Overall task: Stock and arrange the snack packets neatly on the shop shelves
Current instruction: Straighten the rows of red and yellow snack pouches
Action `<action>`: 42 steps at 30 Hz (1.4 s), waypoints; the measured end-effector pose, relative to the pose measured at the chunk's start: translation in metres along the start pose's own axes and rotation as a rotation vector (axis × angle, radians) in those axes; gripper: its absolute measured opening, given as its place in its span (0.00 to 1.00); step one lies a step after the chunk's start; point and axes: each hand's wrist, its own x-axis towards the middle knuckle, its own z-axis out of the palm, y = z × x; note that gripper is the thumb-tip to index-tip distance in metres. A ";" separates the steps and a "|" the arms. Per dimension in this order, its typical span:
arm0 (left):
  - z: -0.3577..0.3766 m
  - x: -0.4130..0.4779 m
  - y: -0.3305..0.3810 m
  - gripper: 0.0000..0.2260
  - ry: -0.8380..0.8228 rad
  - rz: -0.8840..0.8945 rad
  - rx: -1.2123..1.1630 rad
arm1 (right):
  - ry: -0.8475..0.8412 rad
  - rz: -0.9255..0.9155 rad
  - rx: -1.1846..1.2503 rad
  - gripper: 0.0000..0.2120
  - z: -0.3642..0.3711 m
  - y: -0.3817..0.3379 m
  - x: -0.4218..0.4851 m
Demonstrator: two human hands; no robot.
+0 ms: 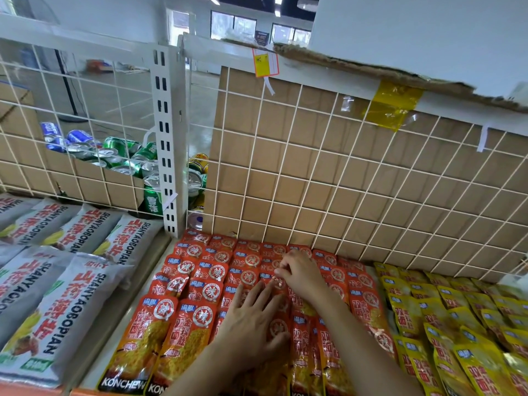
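The left hand (251, 318) lies flat with fingers spread, pressing on the red packets (205, 284), while just beyond it the right hand (300, 274) has its fingers curled and pinches the top edge of one red packet (277, 282) in the middle rows. These packets lie overlapping in rows on the shelf (114, 327); the nearest ones read "KONCHEW", partly cut off by the frame edge, and the Chinese print above is too small to read. To the right lie yellow packets (445, 318) of the same design, to the left grey bags (68, 287) marked "SHANYAOBOPIAN". A white wire grid (258, 130) backs the shelf, with brown cardboard (285, 155) behind it, a yellow tag (264, 62) whose writing is illegible, and yellow tape (394, 104). Behind the grid at left, green and blue cans (123, 155) lie heaped beside a slotted white upright (167, 138).
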 end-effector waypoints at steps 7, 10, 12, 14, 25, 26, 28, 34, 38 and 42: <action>0.002 0.001 -0.001 0.39 0.021 0.015 0.021 | 0.011 -0.003 0.007 0.08 0.003 0.001 0.001; -0.002 0.001 0.000 0.39 -0.001 0.007 -0.003 | 0.055 -0.017 0.060 0.06 0.005 0.004 0.001; -0.008 0.003 -0.002 0.34 0.021 -0.021 -0.042 | 0.107 -0.033 0.103 0.09 0.003 0.006 0.004; -0.011 0.009 -0.007 0.31 0.076 -0.054 -0.042 | 0.076 -0.037 0.093 0.16 0.000 0.007 0.011; -0.007 0.033 -0.024 0.30 0.013 -0.093 -0.015 | -0.035 -0.092 -0.169 0.20 0.004 -0.001 0.026; -0.007 0.033 -0.024 0.30 0.018 -0.093 -0.016 | -0.028 -0.094 -0.167 0.19 0.005 0.000 0.027; -0.005 0.032 -0.026 0.30 0.027 -0.096 -0.018 | -0.021 -0.091 -0.165 0.19 0.007 0.000 0.027; -0.002 0.033 -0.027 0.40 0.065 -0.082 -0.005 | -0.009 -0.080 -0.145 0.18 0.008 -0.001 0.028; -0.001 0.033 -0.027 0.42 0.100 -0.080 -0.031 | 0.043 -0.037 0.016 0.21 0.007 -0.003 0.020; -0.007 0.027 -0.024 0.41 0.146 -0.077 -0.063 | 0.121 0.041 0.132 0.21 0.004 -0.005 0.006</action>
